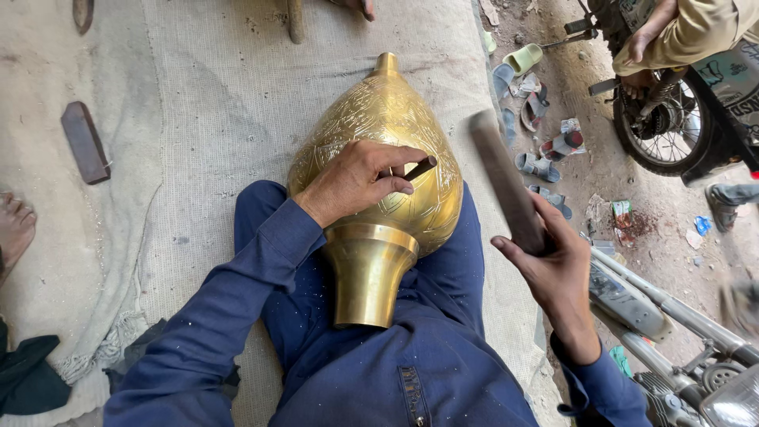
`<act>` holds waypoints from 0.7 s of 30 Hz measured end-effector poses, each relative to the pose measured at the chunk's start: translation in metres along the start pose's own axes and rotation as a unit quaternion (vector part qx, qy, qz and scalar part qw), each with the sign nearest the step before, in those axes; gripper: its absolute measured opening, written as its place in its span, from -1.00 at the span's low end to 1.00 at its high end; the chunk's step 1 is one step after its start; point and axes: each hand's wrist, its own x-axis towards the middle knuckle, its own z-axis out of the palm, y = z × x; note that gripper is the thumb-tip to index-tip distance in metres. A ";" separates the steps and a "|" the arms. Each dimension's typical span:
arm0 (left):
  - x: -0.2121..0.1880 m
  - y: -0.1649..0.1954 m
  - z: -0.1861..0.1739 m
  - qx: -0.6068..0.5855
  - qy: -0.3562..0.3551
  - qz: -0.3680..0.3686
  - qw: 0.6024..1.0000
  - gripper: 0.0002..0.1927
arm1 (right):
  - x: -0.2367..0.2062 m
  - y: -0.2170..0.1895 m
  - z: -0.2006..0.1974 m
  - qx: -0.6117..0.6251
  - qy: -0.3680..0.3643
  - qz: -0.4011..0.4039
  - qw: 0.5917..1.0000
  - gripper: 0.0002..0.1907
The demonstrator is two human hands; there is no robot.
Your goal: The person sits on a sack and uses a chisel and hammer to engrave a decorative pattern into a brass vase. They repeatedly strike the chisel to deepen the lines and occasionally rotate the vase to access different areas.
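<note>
1. Vase [379, 150]: I see an engraved brass vessel lying across my lap at centre frame, its narrow tip toward 12 o'clock and its flared foot toward 6 o'clock, resting on my blue-clad legs above a pale mat [205, 119].
2. Left hand [356, 180]: it rests on the vase's upper flank, fingers closed around a thin dark chisel [417, 168] whose tip points toward 3 o'clock and lies on the brass.
3. Right hand [553, 265]: at 4 o'clock from the vase and apart from it, it grips a dark bar-shaped mallet [506, 182] that slants up toward 11 o'clock; the bar is blurred.
4. Block [84, 142]: a flat brown piece lies on the mat at 9 o'clock, well apart from the vase.
5. Sandals [538, 126]: several lie scattered on the dirt ground at 2 o'clock, just beyond the mat's edge.
6. Motorbike [672, 119]: its wheel stands at 2 o'clock, with another person's sleeve and hand above it.
7. Bare foot [14, 229]: another person's foot shows at the 9 o'clock edge.
</note>
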 end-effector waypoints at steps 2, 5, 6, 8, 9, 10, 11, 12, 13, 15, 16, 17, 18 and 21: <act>-0.001 0.001 -0.001 0.000 0.001 -0.001 1.000 -0.50 | -0.004 -0.002 0.003 0.116 0.027 0.097 0.988 -0.26; 0.001 0.003 -0.002 0.007 -0.007 0.001 1.000 -0.50 | -0.006 -0.003 0.001 -0.043 -0.036 -0.013 0.998 -0.26; 0.001 0.004 -0.001 0.005 -0.010 -0.008 1.000 -0.50 | -0.008 -0.003 0.001 0.004 -0.013 0.029 1.000 -0.24; 0.001 0.004 -0.003 0.004 -0.009 -0.016 1.000 -0.49 | -0.009 -0.002 0.003 0.098 0.025 0.108 0.989 -0.20; 0.001 0.005 -0.003 0.002 -0.011 -0.016 1.000 -0.48 | -0.011 -0.002 0.004 0.047 -0.007 0.082 0.995 -0.23; 0.001 0.004 -0.002 0.000 -0.012 -0.011 1.000 -0.48 | -0.012 -0.001 0.004 -0.005 -0.036 0.055 0.998 -0.25; 0.001 0.005 -0.003 0.001 -0.013 -0.011 1.000 -0.48 | -0.014 0.000 0.004 -0.057 -0.065 0.027 0.996 -0.27; 0.000 0.005 -0.003 0.003 -0.015 -0.012 1.000 -0.49 | -0.015 0.001 0.007 -0.016 -0.035 0.031 0.999 -0.27; -0.001 0.004 -0.004 0.007 -0.018 -0.012 1.000 -0.50 | -0.017 0.002 0.009 0.025 -0.002 0.034 0.999 -0.26; -0.001 0.003 -0.005 -0.003 -0.021 -0.013 1.000 -0.49 | -0.019 0.004 0.012 0.051 0.014 0.064 0.997 -0.22; -0.002 0.003 -0.004 -0.013 -0.026 -0.016 0.999 -0.48 | -0.021 0.005 0.013 0.032 0.000 0.098 0.995 -0.19; -0.002 0.002 -0.003 -0.011 -0.029 -0.015 0.999 -0.49 | -0.022 0.006 0.013 0.011 -0.010 0.133 0.991 -0.16; -0.002 0.001 -0.003 -0.008 -0.032 -0.013 0.999 -0.50 | -0.023 0.006 0.013 0.012 -0.006 0.091 0.996 -0.18; -0.003 -0.001 -0.002 -0.009 -0.028 0.013 0.999 -0.51 | -0.025 0.005 0.013 0.028 0.020 0.026 0.999 -0.19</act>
